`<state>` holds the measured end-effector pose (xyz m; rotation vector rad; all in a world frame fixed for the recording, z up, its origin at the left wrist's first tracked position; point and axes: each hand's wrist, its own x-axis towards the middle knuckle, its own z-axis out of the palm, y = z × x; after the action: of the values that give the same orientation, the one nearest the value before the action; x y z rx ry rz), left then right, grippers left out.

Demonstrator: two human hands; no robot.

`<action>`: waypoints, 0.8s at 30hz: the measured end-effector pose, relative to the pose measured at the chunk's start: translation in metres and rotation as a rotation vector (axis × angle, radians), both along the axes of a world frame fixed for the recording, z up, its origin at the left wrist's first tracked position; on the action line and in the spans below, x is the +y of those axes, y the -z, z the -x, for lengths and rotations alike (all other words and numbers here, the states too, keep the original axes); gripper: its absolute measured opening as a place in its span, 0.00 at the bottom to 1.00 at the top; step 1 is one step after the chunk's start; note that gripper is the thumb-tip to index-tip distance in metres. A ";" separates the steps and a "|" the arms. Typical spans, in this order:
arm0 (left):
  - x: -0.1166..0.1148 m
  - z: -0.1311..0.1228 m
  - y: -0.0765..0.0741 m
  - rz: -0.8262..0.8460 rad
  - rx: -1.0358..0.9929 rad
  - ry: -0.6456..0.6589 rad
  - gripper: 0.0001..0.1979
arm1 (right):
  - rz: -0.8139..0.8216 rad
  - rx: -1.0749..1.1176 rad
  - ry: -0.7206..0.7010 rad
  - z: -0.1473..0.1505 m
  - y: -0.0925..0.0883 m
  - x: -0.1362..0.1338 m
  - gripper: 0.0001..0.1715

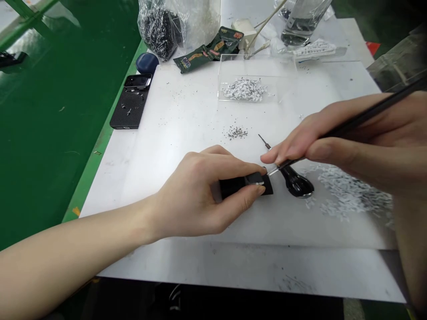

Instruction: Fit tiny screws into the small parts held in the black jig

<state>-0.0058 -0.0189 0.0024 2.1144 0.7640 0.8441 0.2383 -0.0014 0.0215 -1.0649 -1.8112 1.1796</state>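
Note:
My left hand [213,189] is closed around a small black block-like part [233,186], pinching it between thumb and fingers low over the white mat. A flat black piece [267,186] shows just beyond the fingertips. In my right hand [360,146] is a slim black tool [360,119], held like a pen. Its shiny metal tip meets the black part by my left index fingertip; whether it is tweezers I cannot tell. Beneath the right fingers lies a small screwdriver [298,183] with a bulbous black handle, its thin shaft pointing away.
Small white pieces [353,193] lie heaped at right, and more fill a clear tray [220,89]. Tiny metal bits [237,132] are scattered mid-mat. Around the back and left are a black phone [128,106], green wrappers [196,58], a plastic bag [200,22] and a glass of liquid [302,26].

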 end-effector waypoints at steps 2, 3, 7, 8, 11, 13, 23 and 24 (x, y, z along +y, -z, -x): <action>0.000 0.000 0.000 -0.008 -0.004 0.001 0.07 | -0.063 -0.082 -0.020 0.004 0.003 0.002 0.04; 0.000 0.000 0.000 -0.011 -0.005 0.005 0.07 | -0.082 -0.106 -0.036 0.006 0.004 0.002 0.04; 0.000 0.001 0.000 -0.012 -0.013 0.024 0.05 | -0.079 -0.064 -0.049 0.009 0.007 0.001 0.04; 0.001 0.001 0.000 -0.013 -0.014 0.028 0.05 | -0.075 -0.051 -0.059 0.009 0.007 0.001 0.04; 0.001 0.001 0.000 -0.021 -0.010 0.034 0.06 | -0.053 -0.017 -0.101 0.007 0.008 0.001 0.04; 0.002 0.001 -0.001 -0.025 -0.001 0.038 0.06 | -0.038 -0.009 -0.122 0.006 0.009 0.002 0.05; 0.000 0.001 -0.001 -0.004 0.018 0.017 0.06 | -0.020 -0.055 -0.121 0.005 0.011 0.004 0.05; 0.000 0.001 -0.001 -0.006 0.019 0.017 0.06 | -0.018 -0.057 -0.119 0.004 0.010 0.004 0.06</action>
<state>-0.0065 -0.0185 0.0030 2.1345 0.7528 0.8194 0.2339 0.0027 0.0110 -1.0011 -1.9491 1.2110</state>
